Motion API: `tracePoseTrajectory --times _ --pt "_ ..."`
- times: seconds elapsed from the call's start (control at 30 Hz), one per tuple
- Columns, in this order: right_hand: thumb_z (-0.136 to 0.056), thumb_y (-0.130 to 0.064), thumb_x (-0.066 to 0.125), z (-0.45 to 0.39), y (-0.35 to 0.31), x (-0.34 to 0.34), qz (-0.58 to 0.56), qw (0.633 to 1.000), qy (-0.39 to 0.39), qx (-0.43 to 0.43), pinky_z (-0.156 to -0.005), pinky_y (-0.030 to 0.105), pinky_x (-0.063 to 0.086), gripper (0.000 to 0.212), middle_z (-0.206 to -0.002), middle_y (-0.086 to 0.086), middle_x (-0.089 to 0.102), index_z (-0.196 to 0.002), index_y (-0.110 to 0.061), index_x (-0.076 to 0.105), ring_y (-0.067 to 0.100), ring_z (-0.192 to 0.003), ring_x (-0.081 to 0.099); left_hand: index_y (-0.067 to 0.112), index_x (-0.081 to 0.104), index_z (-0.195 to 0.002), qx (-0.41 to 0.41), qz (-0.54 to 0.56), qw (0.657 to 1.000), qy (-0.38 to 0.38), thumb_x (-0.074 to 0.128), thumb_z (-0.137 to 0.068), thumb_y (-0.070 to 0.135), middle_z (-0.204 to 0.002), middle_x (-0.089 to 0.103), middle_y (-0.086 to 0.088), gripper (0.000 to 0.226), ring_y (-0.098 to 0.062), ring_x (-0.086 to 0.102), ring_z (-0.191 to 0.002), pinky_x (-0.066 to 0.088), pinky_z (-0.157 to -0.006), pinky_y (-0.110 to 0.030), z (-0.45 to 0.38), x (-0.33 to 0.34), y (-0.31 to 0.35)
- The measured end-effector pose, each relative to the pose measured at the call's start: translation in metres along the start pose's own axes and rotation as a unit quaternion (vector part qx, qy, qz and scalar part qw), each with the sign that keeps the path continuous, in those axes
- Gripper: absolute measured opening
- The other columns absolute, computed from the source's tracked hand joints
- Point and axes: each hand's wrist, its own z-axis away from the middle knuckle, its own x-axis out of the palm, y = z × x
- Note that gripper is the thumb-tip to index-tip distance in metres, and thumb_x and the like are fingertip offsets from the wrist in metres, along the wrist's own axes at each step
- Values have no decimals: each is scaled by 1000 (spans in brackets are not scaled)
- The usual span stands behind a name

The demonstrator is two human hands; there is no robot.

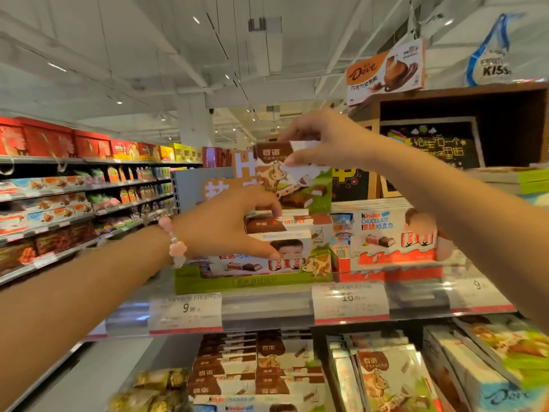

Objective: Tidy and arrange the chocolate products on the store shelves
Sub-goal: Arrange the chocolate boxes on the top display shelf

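Observation:
On the top shelf stands a green cardboard display tray (252, 282) with a cow picture and a tall back card (319, 185). My left hand (228, 221) reaches into it and grips a small stack of chocolate boxes (289, 231), brown-and-white ones above a Kinder box with a child's picture. My right hand (323, 141) is higher up, pinching the top of a brown-and-white cow-printed chocolate box (271, 165) held upright in front of the back card. To the right sits a red-and-white Kinder Chocolate display box (392, 233).
Price tags (185, 310) line the shelf's clear front rail (267, 310). The shelf below holds stacked brown chocolate boxes (225, 370), gold-wrapped sweets (160, 379) and bagged chocolate (386, 379). Long aisle shelves (74, 209) run at left. A Dove sign (386, 72) hangs above.

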Motion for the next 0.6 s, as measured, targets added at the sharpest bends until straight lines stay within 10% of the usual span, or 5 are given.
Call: tracePoseTrajectory --times 0.6 --pt "-91 -22 60 -2 19 28 23 995 -87 -32 -64 13 39 25 -100 -6 57 -115 -15 57 2 -84 52 30 61 -111 29 -41 998 34 63 -64 67 -108 60 12 60 -2 51 -98 47 -83 -25 5 2 -4"
